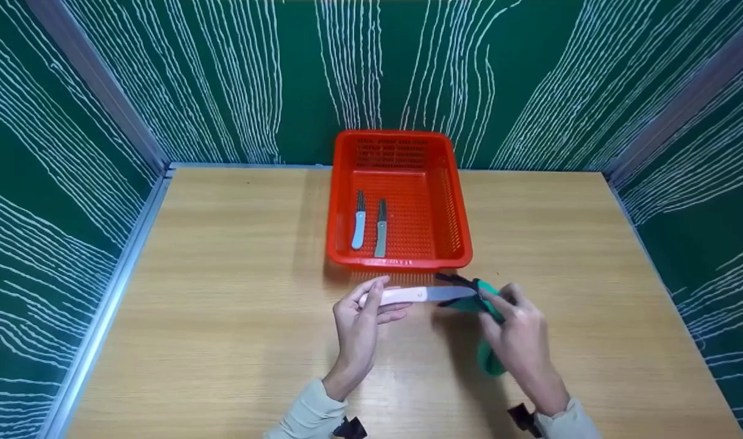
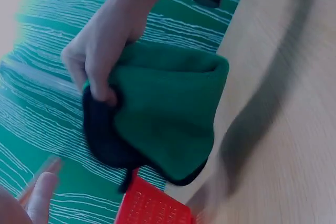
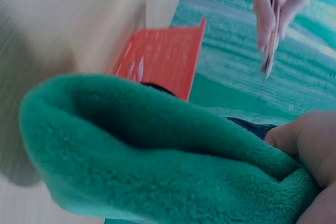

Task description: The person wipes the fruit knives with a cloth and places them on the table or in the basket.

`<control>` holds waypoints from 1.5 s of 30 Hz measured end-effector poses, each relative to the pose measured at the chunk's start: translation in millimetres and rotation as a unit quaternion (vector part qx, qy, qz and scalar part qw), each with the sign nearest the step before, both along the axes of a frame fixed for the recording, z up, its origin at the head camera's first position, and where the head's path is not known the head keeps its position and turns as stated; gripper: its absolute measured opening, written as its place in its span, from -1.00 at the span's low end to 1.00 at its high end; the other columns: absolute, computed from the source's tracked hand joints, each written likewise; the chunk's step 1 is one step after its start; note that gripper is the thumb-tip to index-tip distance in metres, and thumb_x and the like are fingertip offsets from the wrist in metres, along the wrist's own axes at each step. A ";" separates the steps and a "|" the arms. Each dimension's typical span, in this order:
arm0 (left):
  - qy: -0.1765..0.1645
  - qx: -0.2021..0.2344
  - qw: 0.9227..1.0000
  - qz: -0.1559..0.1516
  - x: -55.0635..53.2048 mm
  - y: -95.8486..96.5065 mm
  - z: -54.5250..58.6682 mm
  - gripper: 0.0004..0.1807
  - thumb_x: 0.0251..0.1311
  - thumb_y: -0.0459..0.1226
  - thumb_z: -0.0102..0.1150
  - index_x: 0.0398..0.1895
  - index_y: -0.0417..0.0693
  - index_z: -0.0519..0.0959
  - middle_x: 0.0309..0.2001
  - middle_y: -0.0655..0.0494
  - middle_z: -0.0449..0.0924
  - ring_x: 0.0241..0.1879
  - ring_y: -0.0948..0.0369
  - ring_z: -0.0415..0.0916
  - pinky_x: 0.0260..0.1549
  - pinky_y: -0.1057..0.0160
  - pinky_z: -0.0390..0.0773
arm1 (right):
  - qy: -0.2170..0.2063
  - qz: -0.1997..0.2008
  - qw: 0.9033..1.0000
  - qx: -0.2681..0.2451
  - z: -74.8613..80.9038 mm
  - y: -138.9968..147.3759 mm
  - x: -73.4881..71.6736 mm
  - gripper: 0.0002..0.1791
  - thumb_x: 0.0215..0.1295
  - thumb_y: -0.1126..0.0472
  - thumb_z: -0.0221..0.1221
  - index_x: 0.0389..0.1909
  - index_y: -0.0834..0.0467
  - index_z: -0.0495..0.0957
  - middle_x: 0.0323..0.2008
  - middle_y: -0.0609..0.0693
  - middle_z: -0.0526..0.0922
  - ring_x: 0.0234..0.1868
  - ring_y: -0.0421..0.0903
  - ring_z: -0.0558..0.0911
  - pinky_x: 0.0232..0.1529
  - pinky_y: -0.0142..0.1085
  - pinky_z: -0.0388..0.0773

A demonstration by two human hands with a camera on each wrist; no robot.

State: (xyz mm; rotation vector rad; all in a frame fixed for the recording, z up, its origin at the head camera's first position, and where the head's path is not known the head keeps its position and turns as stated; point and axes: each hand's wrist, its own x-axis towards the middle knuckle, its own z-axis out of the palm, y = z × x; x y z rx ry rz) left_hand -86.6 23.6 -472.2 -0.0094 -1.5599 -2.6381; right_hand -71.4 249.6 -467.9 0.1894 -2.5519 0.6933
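My left hand [image 1: 355, 332] holds a knife by its pale pink handle [image 1: 401, 296], between thumb and fingers. Its blade [image 1: 450, 292] points right, the tip near the right fingers; whether they touch cannot be told. My right hand [image 1: 520, 335] grips a green cloth with black edging [image 2: 168, 108], which hangs folded over above the table. Seen from the right wrist, the plush cloth [image 3: 157, 182] forms a wide fold and hides part of the basket. In the left wrist view the left hand [image 2: 39, 203] shows only in the lower corner, blurred.
A red plastic basket [image 1: 462, 244] stands at the table's back, just beyond both hands. Inside lie a light-blue-handled fork [image 1: 359, 228] and a grey-green-handled knife [image 1: 381, 231], side by side at its left. Green walls with white lines [image 1: 225, 79] enclose the wooden table [image 1: 225, 292].
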 end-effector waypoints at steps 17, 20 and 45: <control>0.001 -0.018 1.000 0.004 -0.6 0.0 -10.0 -0.71 0.39 -0.35 -0.05 -0.03 -0.44 0.51 -0.11 -0.41 0.53 -0.29 -0.15 0.65 -0.37 0.02 0.66 | 0.149 -0.004 0.982 -0.115 25.9 16.9 -2.1 -0.73 -0.09 0.51 0.24 -0.29 0.28 0.72 -0.45 0.12 0.51 -0.51 -0.17 0.35 -0.53 -0.56 0.23; -0.005 -0.017 1.000 0.004 -0.4 0.5 -10.4 -0.72 0.38 -0.34 -0.04 -0.03 -0.43 0.51 -0.14 -0.35 0.57 -0.30 -0.15 0.65 -0.38 0.01 0.66 | 0.151 -0.004 0.981 -0.122 30.6 12.3 -1.2 -0.72 -0.08 0.51 0.26 -0.28 0.26 0.72 -0.44 0.12 0.52 -0.49 -0.20 0.35 -0.51 -0.58 0.24; -0.023 -0.075 0.997 -0.001 7.1 4.4 -8.8 -0.71 0.36 -0.26 0.03 0.00 -0.29 0.54 -0.09 -0.24 0.58 -0.25 -0.04 0.66 -0.29 0.10 0.66 | 0.051 0.132 0.990 0.028 1.5 -48.3 4.2 -0.49 -0.25 0.38 0.51 -0.12 0.24 0.68 -0.34 0.07 0.49 -0.39 -0.03 0.55 -0.34 -0.20 0.68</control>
